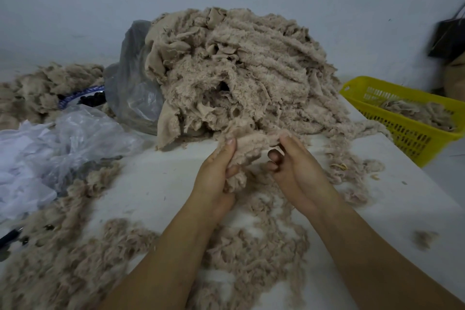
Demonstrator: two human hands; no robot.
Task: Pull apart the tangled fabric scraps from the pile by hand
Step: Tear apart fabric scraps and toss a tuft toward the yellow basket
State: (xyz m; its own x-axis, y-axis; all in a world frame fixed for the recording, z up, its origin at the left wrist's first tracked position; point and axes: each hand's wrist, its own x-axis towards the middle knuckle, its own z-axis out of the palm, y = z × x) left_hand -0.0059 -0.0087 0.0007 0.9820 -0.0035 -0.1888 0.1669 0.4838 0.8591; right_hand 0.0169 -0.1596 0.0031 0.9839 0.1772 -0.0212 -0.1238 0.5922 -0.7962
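**One scrap stretched between two hands**

On the white table (151,184), the pile of tangled beige fleece scraps (246,70) is heaped within easy reach. Teased-out fluff (251,246) spreads in front of the pile. A yellow basket (402,133) to the pile's right holds some more, probably sorted. At the pile's front edge, the left hand (219,171) and right hand (294,166) each pinch one end of a fleece scrap (251,145), placed to tear it apart.

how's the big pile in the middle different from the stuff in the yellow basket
The pile is heaped high on the table; the basket scraps lie low inside the yellow basket. The left hand and right hand grip a scrap at the pile's foot; nobody touches the basket scraps. Both are beige fleecy fabric.
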